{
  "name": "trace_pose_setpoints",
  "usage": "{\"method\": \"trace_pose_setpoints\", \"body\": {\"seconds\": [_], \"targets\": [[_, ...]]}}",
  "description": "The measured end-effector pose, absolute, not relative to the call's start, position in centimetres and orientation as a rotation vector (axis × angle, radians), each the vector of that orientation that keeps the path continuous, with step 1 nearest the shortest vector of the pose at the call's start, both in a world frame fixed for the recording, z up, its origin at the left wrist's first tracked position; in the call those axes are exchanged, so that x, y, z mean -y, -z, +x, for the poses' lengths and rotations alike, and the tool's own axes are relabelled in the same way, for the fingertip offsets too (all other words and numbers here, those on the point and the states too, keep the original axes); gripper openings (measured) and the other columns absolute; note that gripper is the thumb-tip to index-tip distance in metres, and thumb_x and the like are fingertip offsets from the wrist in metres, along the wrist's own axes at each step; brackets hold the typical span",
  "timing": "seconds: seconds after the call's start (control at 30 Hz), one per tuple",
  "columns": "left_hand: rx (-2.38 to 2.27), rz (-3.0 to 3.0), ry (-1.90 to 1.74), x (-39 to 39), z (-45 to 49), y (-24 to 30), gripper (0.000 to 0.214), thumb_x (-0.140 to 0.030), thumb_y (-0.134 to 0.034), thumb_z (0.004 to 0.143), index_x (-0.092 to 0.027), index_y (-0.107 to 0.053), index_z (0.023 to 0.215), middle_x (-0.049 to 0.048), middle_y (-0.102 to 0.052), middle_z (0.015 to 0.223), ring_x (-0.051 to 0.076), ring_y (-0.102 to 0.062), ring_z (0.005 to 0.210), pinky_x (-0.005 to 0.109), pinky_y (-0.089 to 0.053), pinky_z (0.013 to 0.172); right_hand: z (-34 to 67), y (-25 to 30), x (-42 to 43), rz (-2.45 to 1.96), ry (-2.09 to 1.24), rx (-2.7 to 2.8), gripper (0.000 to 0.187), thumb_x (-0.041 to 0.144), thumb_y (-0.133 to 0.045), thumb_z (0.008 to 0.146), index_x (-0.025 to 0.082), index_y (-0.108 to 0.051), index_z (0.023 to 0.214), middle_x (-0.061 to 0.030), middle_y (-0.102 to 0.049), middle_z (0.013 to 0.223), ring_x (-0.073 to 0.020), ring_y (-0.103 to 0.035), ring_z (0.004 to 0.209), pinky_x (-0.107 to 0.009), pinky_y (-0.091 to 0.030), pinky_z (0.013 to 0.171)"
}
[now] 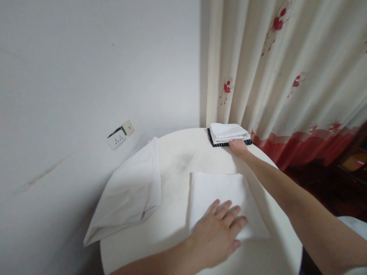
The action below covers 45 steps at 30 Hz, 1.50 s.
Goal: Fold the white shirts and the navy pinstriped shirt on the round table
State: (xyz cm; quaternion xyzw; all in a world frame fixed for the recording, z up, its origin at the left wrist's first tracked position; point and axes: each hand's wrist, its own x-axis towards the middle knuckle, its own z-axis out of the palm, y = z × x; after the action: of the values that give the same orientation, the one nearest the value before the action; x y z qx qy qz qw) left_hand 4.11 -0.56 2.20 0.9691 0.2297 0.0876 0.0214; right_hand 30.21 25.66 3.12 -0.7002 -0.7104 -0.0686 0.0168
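My left hand (pixel 216 236) lies flat with fingers spread on a folded white cloth (pixel 218 187) near the front of the round white table. Farther off, at the back right edge, a stack of folded white cloths (pixel 229 131) rests on a black cloth with white marks (pixel 220 144). My right hand (pixel 238 147) reaches out to the front edge of this stack, its fingers closed at the edge and partly hidden. Another white cloth (pixel 129 194), loosely folded, lies along the left side and hangs over the table's edge.
The round white table (pixel 174 214) has a grey smudge at its middle. A pale wall with a socket (pixel 117 139) and a small plate (pixel 128 128) rises at the left. Behind the table hangs a cream curtain (pixel 252 76) with red flowers and a red hem.
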Motion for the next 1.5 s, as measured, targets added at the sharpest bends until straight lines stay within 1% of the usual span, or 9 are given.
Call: {"method": "trace_pose_setpoints", "body": {"seconds": [0.2,0.4,0.57,0.77,0.83,0.97,1.1,1.3,1.5], "targets": [[-0.686,2.906,-0.254,0.9,3.9,-2.3,0.056,-0.052,-0.039,0.103,-0.026,-0.039,0.152,0.0060,-0.038,0.160,0.029,-0.029,0.150,0.051,-0.024,0.122,29.7,-2.2,-20.5,-2.132,0.212,2.250,0.036,0.019,-0.039,0.098,0.007,-0.070,0.109,-0.0253,-0.071,0.111,-0.0340,-0.066,0.108,-0.043,-0.045,0.095],[-0.633,2.598,-0.278,-0.6,2.7,-4.4,0.041,-0.044,-0.048,0.101,-0.029,-0.057,0.138,0.0025,-0.056,0.147,0.024,-0.047,0.139,0.043,-0.033,0.119,30.1,-2.3,-15.2,-2.138,0.084,2.165,0.028,0.024,-0.048,0.097,0.011,-0.073,0.099,-0.0227,-0.073,0.105,-0.0319,-0.069,0.103,-0.039,-0.046,0.091],[-1.096,2.168,-0.707,-5.3,-1.4,-4.9,0.033,-0.033,-0.050,0.096,-0.023,-0.067,0.122,0.0073,-0.064,0.135,0.025,-0.056,0.129,0.039,-0.038,0.115,31.2,-3.3,-10.8,-2.162,-0.121,1.913,0.034,0.027,-0.043,0.099,0.012,-0.072,0.088,-0.0167,-0.075,0.094,-0.0246,-0.070,0.090,-0.029,-0.049,0.077],[-1.227,1.323,-0.598,-6.7,-6.7,-4.9,0.074,-0.043,-0.077,0.076,-0.022,-0.048,0.141,0.0174,-0.048,0.148,0.032,-0.061,0.120,0.047,-0.049,0.100,31.2,-4.8,-2.8,-1.702,-1.412,1.200,0.018,0.031,-0.060,0.087,0.014,-0.067,0.085,-0.0118,-0.073,0.095,-0.0174,-0.068,0.077,-0.026,-0.053,0.069],[-1.097,1.158,-0.513,-5.9,-6.7,-5.3,0.084,-0.044,-0.079,0.076,-0.025,-0.039,0.147,0.0171,-0.049,0.147,0.031,-0.062,0.117,0.046,-0.051,0.096,30.7,-4.9,-1.1,-1.578,-1.611,1.086,0.017,0.030,-0.066,0.082,0.014,-0.067,0.085,-0.0102,-0.072,0.093,-0.0145,-0.066,0.071,-0.024,-0.052,0.065],[-1.107,1.113,-0.538,-4.5,-4.8,-5.9,0.087,-0.036,-0.074,0.079,-0.030,-0.027,0.152,0.0123,-0.059,0.135,0.027,-0.065,0.108,0.043,-0.051,0.091,29.5,-4.0,-0.4,-1.665,-1.601,1.027,0.014,0.027,-0.071,0.075,0.014,-0.064,0.076,-0.0042,-0.065,0.067,-0.0097,-0.053,0.052,-0.019,-0.040,0.047],[-1.133,1.206,-0.556,-3.6,-2.8,-5.5,0.087,-0.033,-0.067,0.082,-0.031,-0.021,0.156,0.0078,-0.067,0.113,0.024,-0.065,0.097,0.037,-0.051,0.083,28.5,-3.4,-0.4,-1.619,-1.583,0.974,0.015,0.028,-0.071,0.073,0.016,-0.065,0.082,-0.0086,-0.073,0.077,-0.0204,-0.068,0.070,-0.026,-0.053,0.060],[-1.061,1.465,-0.690,-1.9,-0.7,-3.4,0.073,-0.028,-0.067,0.081,-0.028,-0.039,0.148,0.0062,-0.066,0.112,0.021,-0.064,0.089,0.031,-0.050,0.080,28.2,-4.1,1.4,-1.458,-1.541,0.824,0.032,0.027,-0.066,0.076,0.017,-0.066,0.107,-0.0119,-0.077,0.096,-0.0273,-0.074,0.082,-0.038,-0.060,0.076],[-0.929,1.400,-0.848,-5.6,2.5,-6.4,0.063,-0.025,-0.068,0.078,-0.026,-0.048,0.138,0.0055,-0.065,0.117,0.020,-0.066,0.090,0.028,-0.051,0.079,31.4,-7.7,-0.8,-1.408,-1.418,0.861,0.041,0.022,-0.069,0.075,0.015,-0.065,0.116,-0.0109,-0.078,0.093,-0.0257,-0.074,0.074,-0.037,-0.060,0.071]]}}
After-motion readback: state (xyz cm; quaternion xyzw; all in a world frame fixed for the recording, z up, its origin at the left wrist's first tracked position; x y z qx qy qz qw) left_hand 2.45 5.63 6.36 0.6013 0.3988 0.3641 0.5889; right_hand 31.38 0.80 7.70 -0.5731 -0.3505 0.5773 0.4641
